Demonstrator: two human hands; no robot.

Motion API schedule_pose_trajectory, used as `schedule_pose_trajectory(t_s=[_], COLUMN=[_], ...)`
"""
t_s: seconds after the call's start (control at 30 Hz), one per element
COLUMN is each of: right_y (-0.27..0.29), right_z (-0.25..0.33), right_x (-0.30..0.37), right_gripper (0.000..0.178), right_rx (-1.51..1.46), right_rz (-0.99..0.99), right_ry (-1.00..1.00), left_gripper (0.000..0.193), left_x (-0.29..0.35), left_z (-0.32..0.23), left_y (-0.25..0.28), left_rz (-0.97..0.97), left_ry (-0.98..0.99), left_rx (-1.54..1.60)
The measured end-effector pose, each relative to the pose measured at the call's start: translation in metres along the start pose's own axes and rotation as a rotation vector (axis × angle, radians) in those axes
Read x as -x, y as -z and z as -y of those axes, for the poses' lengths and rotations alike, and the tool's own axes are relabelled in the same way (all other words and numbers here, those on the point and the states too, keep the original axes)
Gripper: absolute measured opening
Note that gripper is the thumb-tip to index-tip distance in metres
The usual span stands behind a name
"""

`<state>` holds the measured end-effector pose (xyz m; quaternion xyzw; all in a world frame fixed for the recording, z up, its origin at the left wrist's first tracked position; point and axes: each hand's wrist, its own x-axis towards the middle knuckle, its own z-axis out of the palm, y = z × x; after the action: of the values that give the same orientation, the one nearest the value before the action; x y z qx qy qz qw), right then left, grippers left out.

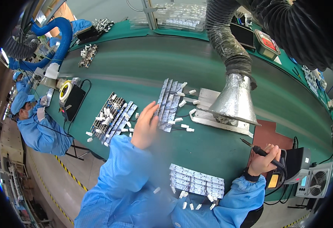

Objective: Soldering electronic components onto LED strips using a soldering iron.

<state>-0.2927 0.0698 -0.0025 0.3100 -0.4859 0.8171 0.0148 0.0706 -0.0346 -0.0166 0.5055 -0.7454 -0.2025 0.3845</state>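
Note:
My right hand (264,162) is closed around a soldering iron (258,149), whose tip points up and left over the green bench. My left hand (145,129) has its fingers stretched out along the left edge of a panel of white circuit board strips (165,99). Whether the fingertips touch that panel I cannot tell. Wires with white connectors hang off the panel's right side. Closer to me, between my forearms, lies another panel of strips (197,177) with connectors along its lower edge. Left of my left hand are piled more wired strips (115,116).
A silver fume hood (233,97) on a dark hose stands over a metal plate (207,95). Right of the iron are a brown mat (275,131), a soldering station (296,165) and a fan unit (318,184). At left, a co-worker in blue (41,127) sits beyond a black box (74,100).

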Motion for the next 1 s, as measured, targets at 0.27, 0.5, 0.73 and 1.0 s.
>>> schedule_pose_trajectory(t_s=[0.27,0.5,0.73,1.0], right_y=[0.003,0.003,0.016,-0.03], right_z=[-0.003,0.003,0.003,0.036], right_x=[-0.002,-0.002,-0.016,0.052], right_gripper=[0.039,0.037,0.035,0.033], right_rx=[-0.007,0.004,-0.058,0.089], right_rz=[-0.011,-0.031,-0.143,0.237], right_ry=[-0.027,-0.044,0.098,0.212], left_gripper=[0.039,0.038,0.031,0.037], left_x=[0.053,0.043,0.017,0.026], left_z=[-0.063,-0.069,-0.072,-0.058], left_y=[0.008,-0.008,-0.022,-0.062], left_rz=[0.779,1.021,0.868,0.677], left_ry=[-0.264,-0.27,0.11,0.268], left_rx=[0.152,0.234,0.555,0.802])
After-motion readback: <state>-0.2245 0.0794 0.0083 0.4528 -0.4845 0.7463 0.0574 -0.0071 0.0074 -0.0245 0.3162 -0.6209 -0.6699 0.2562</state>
